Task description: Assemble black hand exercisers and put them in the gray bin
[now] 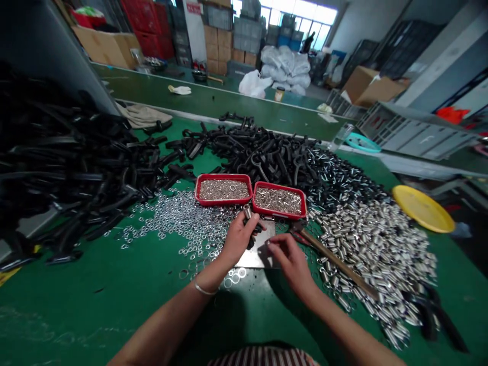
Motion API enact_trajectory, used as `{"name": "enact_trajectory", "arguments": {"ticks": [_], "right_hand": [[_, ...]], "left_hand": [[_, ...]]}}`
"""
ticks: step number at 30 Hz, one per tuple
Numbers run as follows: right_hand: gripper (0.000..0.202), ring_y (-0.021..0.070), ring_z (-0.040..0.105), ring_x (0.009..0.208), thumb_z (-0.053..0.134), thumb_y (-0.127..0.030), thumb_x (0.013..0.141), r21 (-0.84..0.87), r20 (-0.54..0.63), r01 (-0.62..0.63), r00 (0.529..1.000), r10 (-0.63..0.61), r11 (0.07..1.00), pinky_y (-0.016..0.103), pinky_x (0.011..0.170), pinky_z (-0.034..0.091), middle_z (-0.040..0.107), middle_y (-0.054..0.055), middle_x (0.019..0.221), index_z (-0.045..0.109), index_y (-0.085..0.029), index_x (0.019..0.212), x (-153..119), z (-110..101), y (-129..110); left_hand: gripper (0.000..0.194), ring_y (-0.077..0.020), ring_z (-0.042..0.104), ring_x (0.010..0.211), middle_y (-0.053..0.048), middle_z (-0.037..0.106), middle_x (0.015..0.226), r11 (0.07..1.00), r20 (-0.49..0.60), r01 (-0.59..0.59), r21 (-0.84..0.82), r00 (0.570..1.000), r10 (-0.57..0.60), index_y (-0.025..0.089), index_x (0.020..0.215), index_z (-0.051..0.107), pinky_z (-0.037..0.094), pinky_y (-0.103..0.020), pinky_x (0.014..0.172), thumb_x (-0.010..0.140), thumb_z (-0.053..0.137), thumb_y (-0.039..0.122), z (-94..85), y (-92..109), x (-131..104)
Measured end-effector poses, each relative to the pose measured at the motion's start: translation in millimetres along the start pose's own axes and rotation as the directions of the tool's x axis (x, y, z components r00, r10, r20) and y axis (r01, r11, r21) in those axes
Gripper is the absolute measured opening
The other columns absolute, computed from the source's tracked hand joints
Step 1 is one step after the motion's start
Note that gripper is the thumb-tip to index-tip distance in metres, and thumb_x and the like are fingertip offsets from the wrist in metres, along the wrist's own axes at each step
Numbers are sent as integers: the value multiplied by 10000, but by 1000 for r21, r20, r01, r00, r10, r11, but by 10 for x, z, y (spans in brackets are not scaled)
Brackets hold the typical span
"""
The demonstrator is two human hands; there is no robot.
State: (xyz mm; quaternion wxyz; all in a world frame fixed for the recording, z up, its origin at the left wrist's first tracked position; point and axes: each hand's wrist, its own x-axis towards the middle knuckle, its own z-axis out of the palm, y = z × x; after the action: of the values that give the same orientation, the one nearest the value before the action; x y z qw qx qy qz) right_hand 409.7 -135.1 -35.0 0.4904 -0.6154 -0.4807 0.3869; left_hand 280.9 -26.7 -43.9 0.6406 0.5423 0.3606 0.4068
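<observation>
My left hand (pixel 238 238) is closed around a small black part (pixel 251 240), with a silver coil or ribbed sleeve (pixel 247 210) standing up by the thumb. My right hand (pixel 293 260) is just to the right, thumb and forefinger pinched together; whatever lies between them is too small to make out. Beneath both hands lies a flat metal plate (pixel 259 258). Just beyond them are two red trays, the left tray (pixel 224 203) with tiny metal pieces and the right tray (pixel 280 213) with small pins. A hammer (pixel 339 262) with a wooden handle lies beside my right hand.
Silver cylindrical pieces (pixel 373 244) are heaped on the right, near a yellow lid (pixel 423 208). Metal rings (pixel 183 218) spread to the left. Black parts pile up at the back (pixel 263 152) and far left (pixel 76 162). Grey crates (pixel 415 132) stand back right.
</observation>
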Motion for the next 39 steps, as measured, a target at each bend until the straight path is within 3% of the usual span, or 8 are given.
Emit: {"name": "enact_trajectory", "arguments": {"ticks": [4, 11, 17, 20, 24, 27, 34, 39], "right_hand": [[281, 131, 660, 739, 711, -359, 874, 527, 108, -299, 952, 287, 795, 287, 735, 574, 689, 43, 917, 651, -175, 1079, 289, -41, -94], [271, 97, 661, 690, 815, -317, 779, 638, 285, -456, 888, 360, 620, 209, 691, 574, 709, 43, 846, 679, -143, 936, 337, 55, -76], [185, 171, 668, 749, 735, -348, 843, 85, -73, 71, 995, -64, 994, 322, 740, 555, 702, 20, 856, 659, -213, 945, 286, 53, 10], [179, 230, 665, 927, 628, -344, 928, -359, -8, 365, 919, -393, 859, 384, 866, 528, 723, 80, 981, 689, -215, 1036, 298, 41, 59], [371, 246, 664, 1025, 471, -342, 1011, -581, 221, 455, 886, -407, 675, 392, 902, 526, 715, 120, 1133, 568, -216, 1346, 252, -42, 146], [403, 219, 652, 1090, 445, -337, 1019, -659, 280, 399, 917, -284, 638, 356, 930, 519, 683, 91, 1237, 495, -250, 1410, 257, -378, 229], [272, 251, 604, 1037, 404, -124, 965, -939, -217, -201, 976, -27, 281, 339, 885, 454, 648, 180, 1100, 645, -114, 1092, 926, -1682, 437], [167, 218, 620, 948, 516, -62, 901, -956, -230, -240, 970, 81, 167, 289, 822, 423, 631, 178, 1048, 652, -103, 990, 1199, -1914, 489]], "left_hand": [[266, -180, 617, 955, -53, 676, 1007, 965, 25, -170, 198, 985, 169, 197, 1002, 626, 452, -302, 892, 973, 493, 426, -36, -25, -41], [226, -212, 590, 1014, -85, 634, 1045, 903, 25, -217, 370, 974, 223, 189, 1010, 566, 426, -349, 944, 986, 451, 382, -19, -59, -65], [230, -195, 610, 980, -53, 659, 1021, 959, 52, -156, 238, 988, 148, 206, 1030, 572, 435, -324, 933, 986, 446, 394, -5, 35, -75], [255, -196, 611, 977, -39, 673, 1005, 982, 59, -97, 162, 994, 88, 209, 1030, 606, 433, -309, 932, 949, 516, 433, -11, 30, -65], [346, -183, 609, 795, -14, 658, 857, 996, -12, 88, -22, 996, -89, 197, 959, 619, 470, -277, 734, 861, 614, 528, -20, -108, -6], [390, -145, 577, 664, -3, 650, 792, 962, -39, 178, -208, 981, -191, 189, 930, 590, 448, -249, 626, 825, 650, 560, -30, -168, 48], [424, -120, 585, 637, -24, 664, 768, 835, -34, 278, -475, 943, -332, 170, 891, 536, 464, -235, 605, 718, 793, 459, 20, -15, 35], [391, -113, 596, 640, -28, 674, 781, 815, 10, 316, -485, 934, -357, 166, 899, 536, 484, -245, 625, 747, 782, 428, 35, -31, -12]]}}
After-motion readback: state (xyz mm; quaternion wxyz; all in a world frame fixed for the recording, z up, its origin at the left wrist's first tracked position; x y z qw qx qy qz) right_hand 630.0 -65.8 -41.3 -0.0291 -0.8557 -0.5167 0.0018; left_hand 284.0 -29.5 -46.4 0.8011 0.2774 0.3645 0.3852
